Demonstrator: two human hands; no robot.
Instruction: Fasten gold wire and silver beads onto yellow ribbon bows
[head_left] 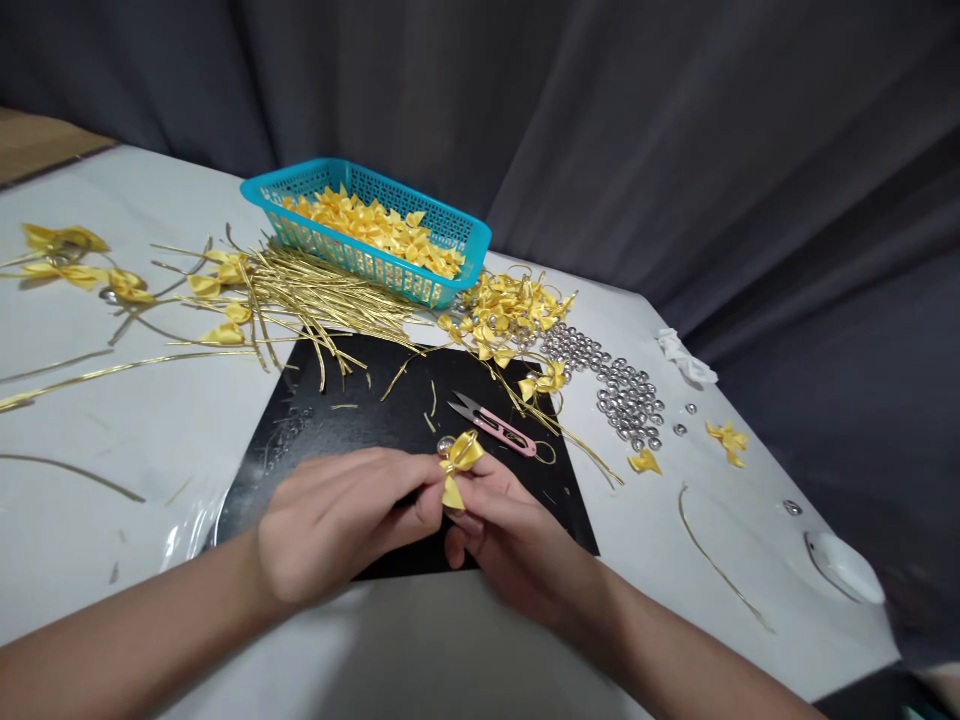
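Yellow ribbon bow (pixel 460 458) sits pinched between both hands, low over the near half of a black mat (pixel 322 420) and just in front of a pair of pink snips (pixel 496 424) lying on that mat. The left hand (pixel 337 525) comes in from the left with thumb and forefinger closed on the bow's left side, the other fingers curled under the palm. The right hand (pixel 517 545) meets it from the right, its fingertips closed on the lower tail of the yellow ribbon bow, with the knuckles folded beneath. A small silver bead (pixel 445 444) rests against the bow's upper left edge. A thin gold wire crosses the bow's middle, though how it is fastened cannot be made out. Beyond the mat lies a loose heap of gold wire ties (pixel 315 295), some spilling onto the mat's far edge. Behind them stands a blue plastic basket (pixel 352 255) filled with more loose bows (pixel 375 225). Right of the basket is a cluster of wired bows (pixel 510 310), and beside it a scatter of silver beads (pixel 622 390). A few stray bows (pixel 67 255) lie at the far left of the white table (pixel 90 470). 2 more lie at the right, near a white scrap (pixel 686 360). A dark curtain (pixel 675 150) hangs behind.
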